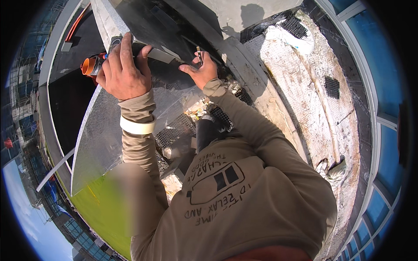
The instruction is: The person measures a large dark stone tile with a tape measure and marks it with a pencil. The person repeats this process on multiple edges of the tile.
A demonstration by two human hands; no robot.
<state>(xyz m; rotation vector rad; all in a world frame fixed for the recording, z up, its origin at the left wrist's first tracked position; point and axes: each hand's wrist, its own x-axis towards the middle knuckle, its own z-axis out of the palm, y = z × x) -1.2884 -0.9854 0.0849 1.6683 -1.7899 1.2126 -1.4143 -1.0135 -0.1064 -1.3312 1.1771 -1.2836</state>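
Observation:
My left hand [125,71] curls over a small dark rounded object [116,41] at the top end of a grey speckled sheet [98,130]. Its thumb stands apart from the fingers, and I cannot make out what that object is. Between my hands runs a short pale strip [163,55]. To its right, my right hand [204,73] pinches a slim black and gold pen [200,55], held upright between thumb and fingers. An orange round-ended thing [89,67] sits beside my left hand, partly hidden by it.
Black plastic grid pieces [176,130] and rubble lie below the sheet. On the right, a concrete ledge [261,82] runs beside dirty white sheeting [305,87] with a long pipe-like ridge. Blue glazing [379,65] borders the right; green ground [100,209] shows lower left.

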